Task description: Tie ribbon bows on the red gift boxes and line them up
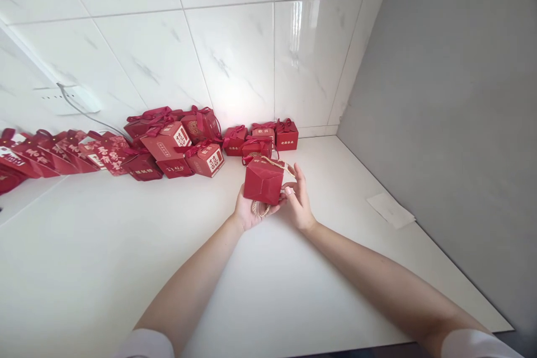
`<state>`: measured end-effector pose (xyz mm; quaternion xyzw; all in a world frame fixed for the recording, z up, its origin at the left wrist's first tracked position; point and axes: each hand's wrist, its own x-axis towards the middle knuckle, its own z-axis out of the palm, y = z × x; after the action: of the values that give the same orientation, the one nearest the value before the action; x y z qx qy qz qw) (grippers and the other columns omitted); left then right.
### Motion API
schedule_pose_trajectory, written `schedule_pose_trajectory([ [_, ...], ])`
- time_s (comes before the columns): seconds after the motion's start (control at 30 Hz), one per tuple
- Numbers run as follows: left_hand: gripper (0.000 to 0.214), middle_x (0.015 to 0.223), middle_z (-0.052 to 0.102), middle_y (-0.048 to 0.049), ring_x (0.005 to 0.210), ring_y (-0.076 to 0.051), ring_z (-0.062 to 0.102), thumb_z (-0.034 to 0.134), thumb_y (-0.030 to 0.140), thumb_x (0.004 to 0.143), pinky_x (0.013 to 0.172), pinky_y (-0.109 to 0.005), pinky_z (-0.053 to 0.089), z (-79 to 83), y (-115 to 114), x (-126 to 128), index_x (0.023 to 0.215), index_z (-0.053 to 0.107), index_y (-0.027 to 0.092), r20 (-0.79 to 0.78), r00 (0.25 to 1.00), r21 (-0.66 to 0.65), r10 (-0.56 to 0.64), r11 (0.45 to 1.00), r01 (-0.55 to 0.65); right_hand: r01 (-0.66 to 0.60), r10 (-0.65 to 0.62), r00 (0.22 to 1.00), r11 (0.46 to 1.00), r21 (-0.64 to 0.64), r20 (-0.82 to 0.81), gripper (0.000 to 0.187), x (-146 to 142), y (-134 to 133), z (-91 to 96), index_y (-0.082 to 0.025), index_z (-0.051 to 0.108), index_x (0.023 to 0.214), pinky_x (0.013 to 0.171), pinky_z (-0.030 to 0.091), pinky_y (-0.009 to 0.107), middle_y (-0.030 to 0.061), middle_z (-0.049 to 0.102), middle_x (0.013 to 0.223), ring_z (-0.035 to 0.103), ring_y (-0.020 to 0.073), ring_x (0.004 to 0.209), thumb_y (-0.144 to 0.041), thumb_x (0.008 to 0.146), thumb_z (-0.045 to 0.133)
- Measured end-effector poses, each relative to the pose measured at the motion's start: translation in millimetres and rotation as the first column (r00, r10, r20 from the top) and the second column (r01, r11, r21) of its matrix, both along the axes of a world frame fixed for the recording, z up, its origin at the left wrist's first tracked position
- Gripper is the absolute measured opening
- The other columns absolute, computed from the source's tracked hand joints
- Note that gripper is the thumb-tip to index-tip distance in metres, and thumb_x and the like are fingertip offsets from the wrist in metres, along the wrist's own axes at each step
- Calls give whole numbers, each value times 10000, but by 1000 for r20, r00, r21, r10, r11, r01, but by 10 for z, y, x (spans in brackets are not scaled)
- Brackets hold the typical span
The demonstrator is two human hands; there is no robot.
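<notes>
Above the white table, a small red gift box (263, 181) with twisted gold cord handles is held tilted, one plain folded face toward me. My left hand (248, 213) is closed around it from below and the left, palm up. One gold cord loop (260, 210) hangs over the left palm. At the box's right side is my right hand (301, 201), its thumb and fingers curled against the edge. The raised right index finger is beside the upper gold cord (285, 166). The far sides of the box are hidden.
Several red ribbon-tied boxes (168, 142) are grouped against the tiled wall, with smaller ones (287, 137) behind the held box. A row of flatter red packages (46, 154) leans at left. White paper (391, 210) lies by the grey panel (440, 123). A cable (90, 114) runs from the wall socket.
</notes>
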<state>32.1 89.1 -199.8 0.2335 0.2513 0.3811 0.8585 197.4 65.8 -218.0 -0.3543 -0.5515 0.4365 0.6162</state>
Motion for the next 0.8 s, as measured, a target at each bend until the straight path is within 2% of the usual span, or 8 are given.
schedule_pose_trajectory([
  [0.17,673,1120,732,-184,991,-324,722,476,642,881,698,-338,606,-20,31,-7,1279,618,119,-16,999,-47,-36,998,36,-90,87,996,987,-135,-30,811,4,40,-29,-379,116,1587,722,645,482,106,431,1526,663,283,982,-598,922,526],
  [0.27,689,1145,728,-177,984,-331,725,461,667,884,724,-353,608,-16,28,8,1273,629,123,-29,999,-2,-24,1000,24,-103,103,995,986,-129,-8,719,18,64,-25,-369,206,1572,800,634,481,70,348,1598,653,308,1086,-597,950,485],
  [0.4,584,1198,715,-149,1042,-319,711,456,592,926,810,-383,599,-39,36,14,1284,623,162,-26,1000,28,-10,1000,11,-51,53,999,995,-86,15,631,25,73,2,-339,294,1544,1030,536,509,25,285,1637,400,333,1424,-574,979,447],
  [0.5,514,1189,719,-137,1064,-315,702,453,537,940,868,-425,591,-84,53,11,1235,646,163,-53,998,38,-16,999,18,0,1,1000,998,-55,20,589,23,51,4,-324,349,1517,1153,419,508,26,318,1621,275,300,1499,-565,987,438],
  [0.6,363,1072,758,-100,972,-266,722,479,412,945,875,-430,594,-117,56,35,1123,688,174,-144,985,25,99,995,-97,14,-14,1000,999,-35,-8,659,22,20,-14,-381,200,1566,1083,480,510,20,235,1655,433,303,1400,-559,983,451],
  [0.67,282,1058,762,-67,951,-239,719,519,358,941,884,-419,592,-118,44,62,1100,695,205,-197,959,93,202,978,-186,9,-10,1000,999,-41,-29,758,23,12,-34,-426,61,1580,1007,530,510,18,143,1680,536,303,1295,-562,967,487],
  [0.73,316,1161,735,-60,1041,-256,695,580,399,925,925,-433,576,-107,34,79,1178,674,234,-204,942,240,266,947,-216,2,-4,999,998,-55,-46,813,24,24,-56,-431,18,1580,1018,518,510,22,109,1686,536,302,1299,-575,952,512],
  [0.8,430,1234,702,-67,1137,-296,658,628,486,890,968,-455,554,-100,43,73,1240,647,238,-209,920,355,332,902,-244,-32,27,997,996,-80,-66,800,22,49,-76,-391,66,1588,1101,449,508,35,161,1676,454,301,1391,-598,950,503],
])
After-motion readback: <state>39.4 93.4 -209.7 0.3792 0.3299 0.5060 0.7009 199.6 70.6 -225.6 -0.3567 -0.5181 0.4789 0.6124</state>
